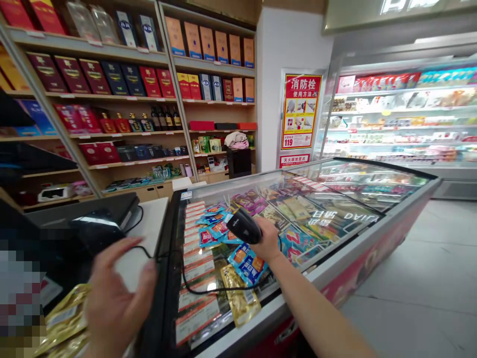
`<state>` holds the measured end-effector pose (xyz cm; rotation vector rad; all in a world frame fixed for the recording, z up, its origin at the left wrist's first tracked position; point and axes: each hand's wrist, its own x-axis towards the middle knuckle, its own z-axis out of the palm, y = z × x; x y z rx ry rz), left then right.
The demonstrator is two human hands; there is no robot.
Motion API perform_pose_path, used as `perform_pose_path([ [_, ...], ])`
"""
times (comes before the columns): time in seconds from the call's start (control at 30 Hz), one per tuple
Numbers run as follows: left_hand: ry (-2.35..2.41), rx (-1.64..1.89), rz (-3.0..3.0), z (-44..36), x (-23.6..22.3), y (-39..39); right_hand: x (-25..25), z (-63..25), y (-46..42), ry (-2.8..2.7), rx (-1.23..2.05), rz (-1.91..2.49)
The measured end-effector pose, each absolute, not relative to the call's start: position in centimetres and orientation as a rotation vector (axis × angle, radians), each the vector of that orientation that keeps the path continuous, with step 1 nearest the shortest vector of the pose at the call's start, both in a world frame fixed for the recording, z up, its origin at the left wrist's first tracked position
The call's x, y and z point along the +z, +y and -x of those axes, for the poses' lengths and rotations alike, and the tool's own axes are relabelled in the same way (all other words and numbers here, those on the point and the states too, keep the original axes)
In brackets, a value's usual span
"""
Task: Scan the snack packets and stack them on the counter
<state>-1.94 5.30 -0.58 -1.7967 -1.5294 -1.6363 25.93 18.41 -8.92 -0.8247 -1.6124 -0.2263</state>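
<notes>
Your right hand is closed round a black scanner, its head angled up and leftward from your grip, above the glass of the freezer. Your left hand is spread wide, thumb well off the fingers, nothing seen between them. Key relation: the single gold packet lies on the glass between your hands, nearer you than the scanner; the right hand is closer to it, but occupied. Its long axis runs away from you, far end leaning left. The scanner's cable crosses it. A blue packet sits just below the scanner. More gold packets lie just left of your left hand, partly hidden by it.
</notes>
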Motion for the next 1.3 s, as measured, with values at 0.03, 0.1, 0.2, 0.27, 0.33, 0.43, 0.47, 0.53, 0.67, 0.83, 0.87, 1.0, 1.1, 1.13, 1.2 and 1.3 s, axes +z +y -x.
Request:
perform_pose_path([
  [0.03, -1.534, -1.578, 1.917, 0.7, -1.4, 6.6, -9.0, -25.9, 18.5, -1.613, -0.216, 0.826],
  [0.1, -1.639, -1.380, 2.192, -1.7, -3.3, 8.7, -9.1, -25.9, 18.6, -1.609, -0.201, 0.822],
  [0.2, -1.977, -0.967, 2.365, -4.4, -5.7, 10.1, -9.0, -25.9, 18.6, -1.599, -0.187, 0.800],
  [0.27, -2.145, -0.703, 2.363, -5.6, -6.6, 10.3, -8.8, -25.9, 18.5, -1.596, -0.179, 0.783],
  [0.33, -2.220, -0.500, 2.365, -6.5, -6.9, 10.1, -8.7, -25.9, 18.4, -1.594, -0.175, 0.778],
  [0.43, -2.248, -0.297, 2.382, -7.4, -6.5, 10.0, -8.6, -25.9, 18.3, -1.599, -0.184, 0.790],
  [0.47, -2.253, -0.244, 2.377, -7.7, -6.3, 10.0, -8.6, -25.9, 18.3, -1.605, -0.187, 0.794],
  [0.53, -2.282, -0.153, 2.345, -8.2, -5.9, 10.1, -8.7, -25.9, 18.4, -1.615, -0.194, 0.793],
  [0.67, -2.366, -0.097, 2.335, -8.7, -5.6, 9.8, -9.1, -26.2, 18.3, -1.628, -0.223, 0.783],
  [0.83, -2.585, -0.227, 2.242, -8.5, -5.3, 8.9, -9.8, -26.6, 18.6, -1.650, -0.251, 0.781],
  [0.87, -2.626, -0.256, 2.222, -8.3, -5.2, 8.7, -10.0, -26.7, 18.7, -1.653, -0.258, 0.778],
  [1.0, -2.669, -0.353, 2.208, -7.6, -5.2, 8.1, -10.4, -27.0, 18.9, -1.645, -0.293, 0.776],
  [1.1, -2.654, -0.376, 2.211, -7.2, -5.2, 7.8, -10.7, -27.1, 18.9, -1.659, -0.283, 0.793],
  [1.13, -2.651, -0.376, 2.208, -7.0, -5.2, 7.8, -10.8, -27.1, 18.9, -1.667, -0.274, 0.805],
  [1.2, -2.642, -0.376, 2.205, -6.9, -5.2, 7.6, -10.9, -27.2, 18.9, -1.676, -0.256, 0.831],
  [1.3, -2.599, -0.341, 2.214, -7.2, -5.0, 7.3, -10.9, -27.1, 18.9, -1.684, -0.247, 0.844],
])
